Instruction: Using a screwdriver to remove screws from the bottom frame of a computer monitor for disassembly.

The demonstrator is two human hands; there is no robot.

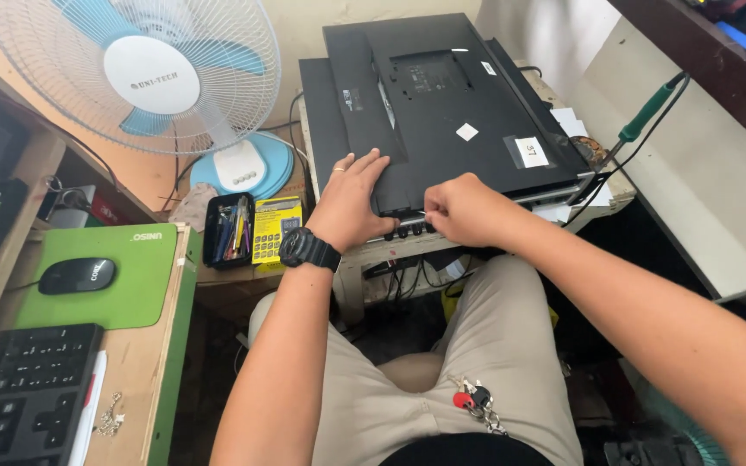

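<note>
Keys (475, 404) on a ring with a red tag hang at the waist of the person's beige shorts (477, 345), closest to the camera. Both bare forearms reach forward from there to a black monitor (451, 112) lying face down, back panel up, on a small pale desk (364, 259) straight ahead.

The left hand (351, 203), with a black watch (308, 248) on its wrist and a ring on one finger, lies flat on the near left part of the monitor's back, fingers (371, 164) spread and open, pressing on the panel and gripping nothing. The right hand (464, 210) is just beside it at the monitor's near edge, fingers curled closed against that edge; what they pinch, if anything, is too small to tell. Dark cables (416, 274) hang under the desk's front edge below the hands.

White stickers (530, 151) sit on the monitor's back. A green-handled soldering iron (649, 108) rests to the right of the monitor, its cord trailing down.

To the left, a white and blue fan (144, 73) stands behind a black tray of pens (228, 229) and a yellow packet (274, 229). Nearer on the left, a black mouse (77, 275) lies on a green mouse pad (131, 285), and a black keyboard (23, 393) lies nearer still, on a wooden side desk (135, 380).
</note>
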